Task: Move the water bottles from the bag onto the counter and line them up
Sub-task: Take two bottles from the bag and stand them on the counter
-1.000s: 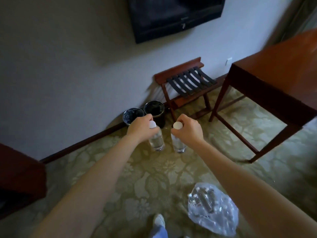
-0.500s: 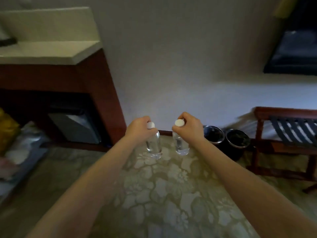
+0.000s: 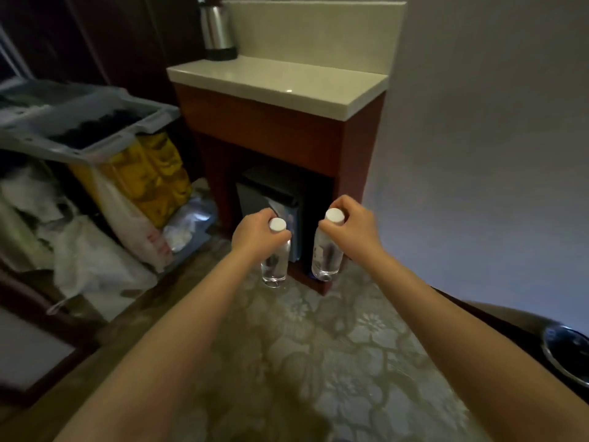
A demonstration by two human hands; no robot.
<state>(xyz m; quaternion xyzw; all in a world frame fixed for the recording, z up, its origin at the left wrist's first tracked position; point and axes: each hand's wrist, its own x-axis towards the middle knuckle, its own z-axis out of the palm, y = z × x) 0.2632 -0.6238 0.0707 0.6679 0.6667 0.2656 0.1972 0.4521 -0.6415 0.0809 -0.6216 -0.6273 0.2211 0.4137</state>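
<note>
We see the left hand [image 3: 255,235] gripping one water bottle [image 3: 276,263] by its neck and the right hand [image 3: 350,228] gripping another bottle [image 3: 327,255] (both upright, white-capped), held above the carpet before the counter [image 3: 274,84]. A kettle [image 3: 217,30], probably steel, stands at the counter's back.

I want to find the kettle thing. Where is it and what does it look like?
Find the pale counter on the reddish wood cabinet. At its back left corner stands the kettle. It is tall, shiny metal with a black base, the only thing on that counter.
</note>
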